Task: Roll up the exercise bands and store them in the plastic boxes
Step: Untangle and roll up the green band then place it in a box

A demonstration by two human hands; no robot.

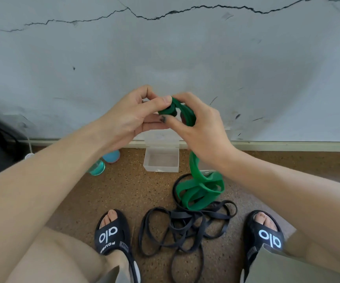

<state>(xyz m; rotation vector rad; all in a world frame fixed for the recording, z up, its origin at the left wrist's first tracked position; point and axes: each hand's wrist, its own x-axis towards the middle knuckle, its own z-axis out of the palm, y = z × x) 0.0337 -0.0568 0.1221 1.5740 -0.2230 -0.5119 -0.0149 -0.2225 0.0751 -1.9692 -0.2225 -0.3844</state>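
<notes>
A green exercise band (pixel 199 188) is being held up in front of a cracked grey wall (pixel 165 58), pinched at its upper end by both hands. The left hand (pixel 128 117) is being closed on the small rolled start of the band, thumb on top and fingers underneath. The right hand (pixel 197 123) is being wrapped around the same roll from the other side, thumb pressed against its near face, with a loop of the band running over the fingers. The rest of the green band is being left hanging down under the right wrist, its lower coils piled on the speckled brown floor (pixel 107 188).

A tangled black exercise band (pixel 185 225) is lying on the floor between the two black slides (pixel 112 231), touching the green pile at its far side. A clear plastic box (pixel 161 160) is sitting open and empty at the floor's far edge, against the baseboard, its lid (pixel 161 139) leaning up on the wall. A second clear box is partly hidden behind the hanging green band; its contents cannot be told. Two teal round containers (pixel 103 162) are standing left of the open box, near the wall.
</notes>
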